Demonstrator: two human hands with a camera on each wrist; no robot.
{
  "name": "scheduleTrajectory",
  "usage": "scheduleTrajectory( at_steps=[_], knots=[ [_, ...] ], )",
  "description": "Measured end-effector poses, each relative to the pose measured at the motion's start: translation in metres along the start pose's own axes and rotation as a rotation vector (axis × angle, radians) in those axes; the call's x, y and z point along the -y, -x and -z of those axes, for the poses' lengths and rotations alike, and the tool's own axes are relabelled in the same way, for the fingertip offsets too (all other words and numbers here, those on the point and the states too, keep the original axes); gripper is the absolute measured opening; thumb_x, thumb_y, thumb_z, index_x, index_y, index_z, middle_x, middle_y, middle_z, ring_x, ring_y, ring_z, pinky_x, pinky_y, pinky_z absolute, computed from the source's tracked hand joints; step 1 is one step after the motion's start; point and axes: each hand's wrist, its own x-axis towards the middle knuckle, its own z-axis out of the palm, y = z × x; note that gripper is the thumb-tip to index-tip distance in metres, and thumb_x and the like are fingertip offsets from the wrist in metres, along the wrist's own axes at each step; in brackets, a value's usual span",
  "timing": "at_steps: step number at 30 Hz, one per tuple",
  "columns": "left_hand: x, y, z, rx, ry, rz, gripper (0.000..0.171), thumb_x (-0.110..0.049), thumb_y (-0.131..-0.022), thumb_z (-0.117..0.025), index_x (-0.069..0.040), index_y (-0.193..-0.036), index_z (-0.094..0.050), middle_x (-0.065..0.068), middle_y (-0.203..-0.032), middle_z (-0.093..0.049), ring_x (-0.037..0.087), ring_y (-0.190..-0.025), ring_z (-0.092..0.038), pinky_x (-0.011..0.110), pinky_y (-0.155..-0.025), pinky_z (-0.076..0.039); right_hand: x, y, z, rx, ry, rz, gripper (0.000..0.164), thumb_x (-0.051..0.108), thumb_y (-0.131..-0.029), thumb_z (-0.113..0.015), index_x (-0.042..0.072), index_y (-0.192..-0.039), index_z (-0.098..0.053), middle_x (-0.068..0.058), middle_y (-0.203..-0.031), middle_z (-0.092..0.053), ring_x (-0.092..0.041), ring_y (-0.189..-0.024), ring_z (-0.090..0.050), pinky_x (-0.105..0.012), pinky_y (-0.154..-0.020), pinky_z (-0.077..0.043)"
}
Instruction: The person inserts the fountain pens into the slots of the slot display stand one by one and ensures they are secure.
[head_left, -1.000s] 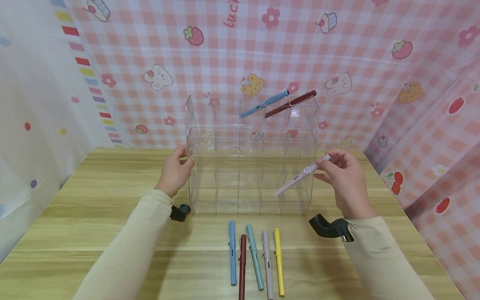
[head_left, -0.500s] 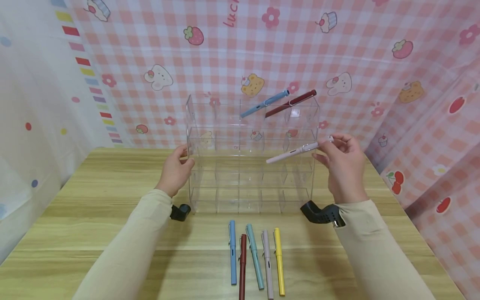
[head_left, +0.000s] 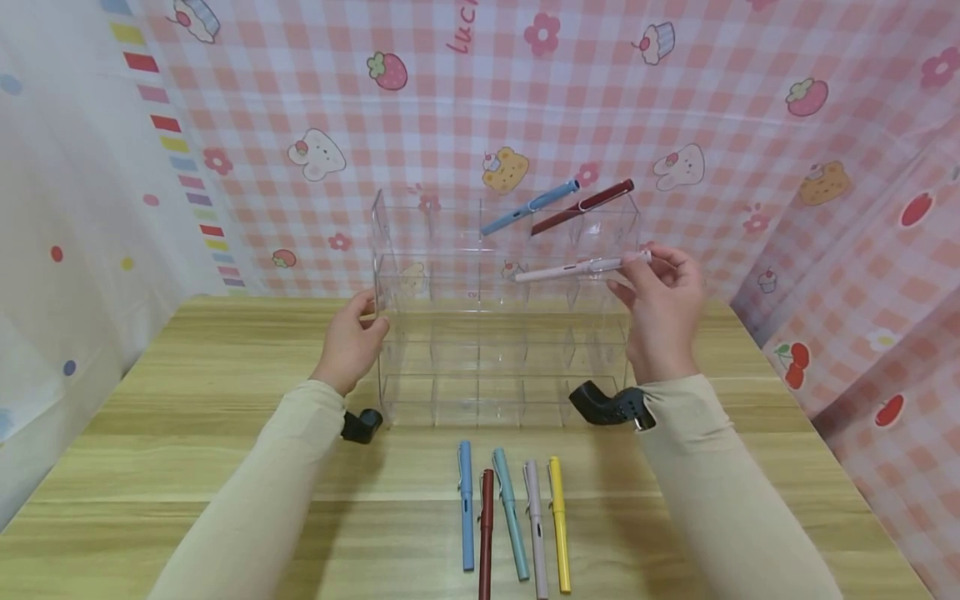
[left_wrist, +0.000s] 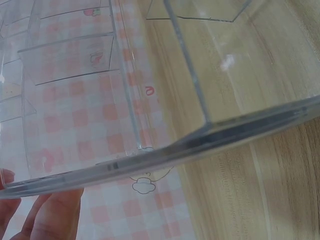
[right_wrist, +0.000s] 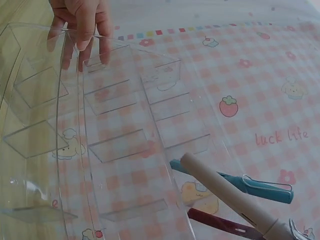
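Observation:
A clear acrylic pen rack with several tiers of compartments stands on the table. My left hand grips its left side panel, with the thumb toward the front and fingers partly hidden behind; fingers show below the panel edge in the left wrist view. My right hand pinches a pale pink pen by its clip end, holding it nearly level before the rack's upper tiers, tip pointing left. Above it, a blue pen and a dark red pen lean in the top tier.
In front of the rack lie a blue pen, a dark red pen, a teal pen, a lilac pen and a yellow pen. A pink checked cloth hangs behind.
My right hand has risen and shifted left with the pale pink pen, which has turned from steeply slanted to nearly level. The left hand stays on the rack.

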Motion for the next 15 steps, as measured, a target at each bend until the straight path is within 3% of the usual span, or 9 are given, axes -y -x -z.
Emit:
scheduleTrajectory(
  at_steps=[8,15],
  knots=[
    [-0.001,0.001,0.0,-0.001,0.008,-0.005,0.052,-0.006,-0.097,-0.046,-0.006,-0.148,-0.036,0.023,-0.136,-0.047,0.038,-0.123,-0.05,0.048,-0.093,-0.049,-0.012,-0.003,-0.015,-0.022,-0.008,0.022,0.02,-0.005,-0.087,-0.064,0.005,-0.098,-0.051,-0.006,-0.088,-0.048,-0.014,-0.077,-0.061,-0.026,-0.068,-0.058],
    [-0.001,0.001,0.0,-0.004,0.008,-0.009,0.052,-0.006,-0.098,-0.046,-0.005,-0.148,-0.036,0.023,-0.135,-0.047,0.037,-0.123,-0.05,0.048,-0.092,-0.05,-0.026,-0.003,-0.025,0.003,0.046,0.05,0.023,-0.005,-0.087,-0.064,0.013,-0.093,-0.05,-0.002,-0.088,-0.05,-0.014,-0.07,-0.06,-0.024,-0.066,-0.057]
  ],
)
